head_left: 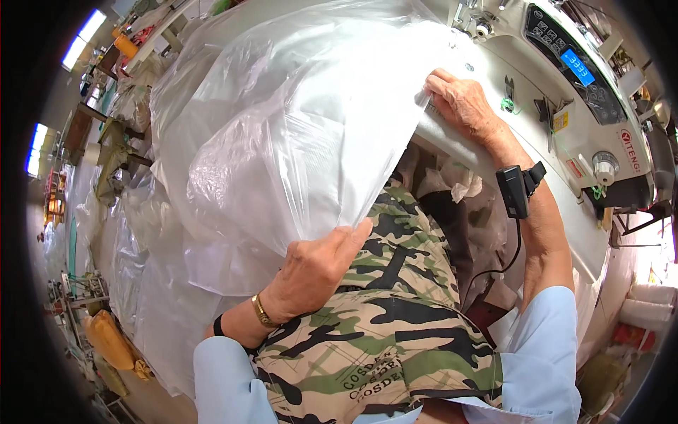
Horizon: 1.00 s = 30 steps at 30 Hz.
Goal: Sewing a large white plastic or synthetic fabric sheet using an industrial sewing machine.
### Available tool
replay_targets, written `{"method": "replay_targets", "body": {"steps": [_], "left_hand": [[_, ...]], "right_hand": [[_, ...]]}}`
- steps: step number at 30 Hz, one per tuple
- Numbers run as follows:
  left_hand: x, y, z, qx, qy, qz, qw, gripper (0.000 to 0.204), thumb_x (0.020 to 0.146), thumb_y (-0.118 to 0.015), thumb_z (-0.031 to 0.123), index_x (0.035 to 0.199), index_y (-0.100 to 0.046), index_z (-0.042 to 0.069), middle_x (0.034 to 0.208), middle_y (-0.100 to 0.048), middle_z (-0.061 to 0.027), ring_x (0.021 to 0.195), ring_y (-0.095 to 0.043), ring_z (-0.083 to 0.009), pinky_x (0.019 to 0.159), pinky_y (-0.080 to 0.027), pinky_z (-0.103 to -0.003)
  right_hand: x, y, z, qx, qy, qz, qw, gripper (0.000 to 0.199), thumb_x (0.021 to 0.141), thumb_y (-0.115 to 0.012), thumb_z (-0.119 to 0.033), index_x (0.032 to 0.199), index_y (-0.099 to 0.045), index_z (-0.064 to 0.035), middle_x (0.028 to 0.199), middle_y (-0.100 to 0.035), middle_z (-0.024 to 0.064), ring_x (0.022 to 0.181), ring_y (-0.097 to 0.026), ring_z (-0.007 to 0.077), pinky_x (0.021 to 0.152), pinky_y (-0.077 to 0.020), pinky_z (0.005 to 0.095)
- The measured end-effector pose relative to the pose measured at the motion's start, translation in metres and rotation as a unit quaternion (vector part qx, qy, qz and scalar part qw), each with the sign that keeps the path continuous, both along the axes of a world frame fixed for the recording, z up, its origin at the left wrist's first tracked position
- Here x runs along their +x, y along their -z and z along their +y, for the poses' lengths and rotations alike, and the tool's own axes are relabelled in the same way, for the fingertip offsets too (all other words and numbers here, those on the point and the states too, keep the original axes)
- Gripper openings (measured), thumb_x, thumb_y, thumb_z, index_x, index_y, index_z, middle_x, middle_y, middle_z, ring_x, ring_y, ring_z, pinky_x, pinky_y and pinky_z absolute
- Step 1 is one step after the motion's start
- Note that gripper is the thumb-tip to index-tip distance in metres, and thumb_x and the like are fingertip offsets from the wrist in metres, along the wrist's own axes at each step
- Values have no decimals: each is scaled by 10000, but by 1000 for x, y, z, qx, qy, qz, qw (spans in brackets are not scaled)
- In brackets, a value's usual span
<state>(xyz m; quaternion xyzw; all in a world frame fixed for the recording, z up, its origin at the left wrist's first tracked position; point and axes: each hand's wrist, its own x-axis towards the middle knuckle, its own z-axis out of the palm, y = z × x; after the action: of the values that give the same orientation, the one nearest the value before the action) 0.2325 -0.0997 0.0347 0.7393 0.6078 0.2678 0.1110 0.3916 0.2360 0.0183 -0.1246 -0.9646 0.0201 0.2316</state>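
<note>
A large sheet of translucent white plastic film (247, 155) spreads over the left and middle, wrinkled and shiny. My left hand (321, 265) is closed on its near edge, just above my lap, gathering the film into folds. Farther off and to the right, my right hand (462, 102) pinches the same sheet by its right-hand edge, close to the white sewing machine (494, 56). Between the two hands the edge runs taut on a slant. Bright light washes out the film's far part, and the needle area is hard to make out.
On the machine's bed lie small thread snips (508, 92) with a green end. A control panel (575, 63) with a lit blue display sits at the upper right. A cable (514, 258) hangs from the device on my right wrist. More plastic film (141, 261) heaps at the left.
</note>
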Motion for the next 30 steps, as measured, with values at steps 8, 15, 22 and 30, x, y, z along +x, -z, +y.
{"method": "replay_targets", "body": {"steps": [8, 15, 22, 30], "left_hand": [[-9, 12, 0, -38, 8, 11, 999, 620, 747, -575, -79, 1363, -504, -53, 907, -570, -152, 610, -587, -291, 550, -474, -364], [-12, 38, 10, -33, -9, -45, 998, 587, 756, -573, -45, 1341, -520, -42, 877, -549, -146, 634, -580, -319, 576, -478, -391], [-13, 44, 47, -44, 34, -51, 997, 276, 769, -578, 37, 1031, -663, 50, 789, -561, -111, 616, -593, -317, 551, -470, -412], [-17, 38, 86, -3, 49, -27, 998, 183, 758, -586, 35, 919, -667, 64, 749, -547, -109, 609, -586, -315, 546, -458, -397]], "right_hand": [[-10, -3, 6, -3, -14, -20, 1000, 132, 856, -621, -112, 971, -566, -80, 937, -605, 77, 739, -648, 315, 636, -529, 406], [-16, -1, 6, 0, 57, -28, 998, 159, 857, -641, -118, 1010, -607, -87, 1013, -612, 69, 810, -657, 277, 704, -534, 400], [-13, 9, 10, 50, 142, 39, 988, 218, 849, -666, -234, 956, -610, -53, 910, -598, 118, 948, -583, 289, 899, -433, 426], [-7, 13, 8, -44, 171, -4, 984, 378, 917, -617, -316, 1142, -608, -11, 1267, -608, 181, 1148, -575, 309, 997, -391, 430]]}}
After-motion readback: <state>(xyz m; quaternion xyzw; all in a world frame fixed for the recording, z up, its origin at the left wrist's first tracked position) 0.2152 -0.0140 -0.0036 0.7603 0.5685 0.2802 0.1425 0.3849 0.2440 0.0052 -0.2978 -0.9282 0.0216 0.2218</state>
